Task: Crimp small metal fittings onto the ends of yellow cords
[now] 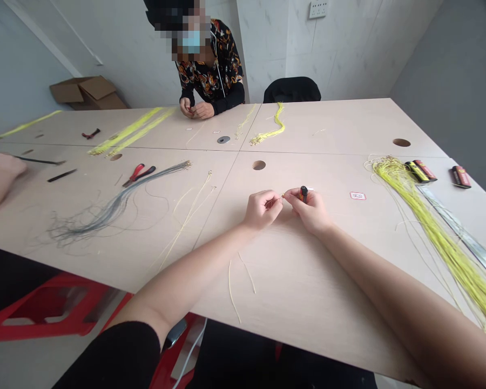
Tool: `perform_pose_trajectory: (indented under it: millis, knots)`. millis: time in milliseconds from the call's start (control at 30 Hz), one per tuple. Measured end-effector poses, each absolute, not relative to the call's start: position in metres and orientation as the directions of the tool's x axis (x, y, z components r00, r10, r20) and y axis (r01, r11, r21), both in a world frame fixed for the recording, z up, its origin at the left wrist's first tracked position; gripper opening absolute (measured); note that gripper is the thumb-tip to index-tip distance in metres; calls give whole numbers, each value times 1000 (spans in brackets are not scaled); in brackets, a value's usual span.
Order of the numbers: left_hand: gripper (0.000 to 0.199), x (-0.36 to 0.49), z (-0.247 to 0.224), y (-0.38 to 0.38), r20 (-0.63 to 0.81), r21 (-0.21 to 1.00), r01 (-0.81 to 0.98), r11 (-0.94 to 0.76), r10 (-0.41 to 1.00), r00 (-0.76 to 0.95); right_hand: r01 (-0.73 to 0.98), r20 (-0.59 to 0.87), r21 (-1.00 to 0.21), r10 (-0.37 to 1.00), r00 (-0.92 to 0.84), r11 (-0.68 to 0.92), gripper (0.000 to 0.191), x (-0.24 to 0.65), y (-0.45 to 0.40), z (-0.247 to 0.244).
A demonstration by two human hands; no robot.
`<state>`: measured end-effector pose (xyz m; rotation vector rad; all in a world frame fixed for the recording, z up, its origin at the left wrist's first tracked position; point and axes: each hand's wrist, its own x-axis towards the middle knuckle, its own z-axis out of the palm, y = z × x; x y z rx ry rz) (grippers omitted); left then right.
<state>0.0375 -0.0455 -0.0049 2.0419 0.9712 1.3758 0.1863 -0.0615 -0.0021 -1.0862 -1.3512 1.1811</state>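
Observation:
Over the middle of the table, my left hand is closed in a pinch on a thin cord, of which only a little shows at the fingertips. My right hand almost touches it, with a dark lighter-like object held upright in its curled fingers. Between the two sets of fingertips is a tiny gold-coloured piece, too small to make out well. Two loose yellow cord ends lie on the table below my left forearm. A small red-edged label lies right of my right hand.
The table bears a yellow cord bundle, a metal ruler and battery-like cylinders at right. Grey cords and red-handled pliers lie left. Another person works opposite; someone's hand is far left.

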Motion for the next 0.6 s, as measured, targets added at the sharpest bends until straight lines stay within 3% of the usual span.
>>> perform_pose_trajectory:
  millis: [600]
  knots:
    - [20, 37, -5, -45, 591, 729, 258, -634, 773, 232, -44, 64, -997, 996, -65, 61, 24, 185, -61, -6]
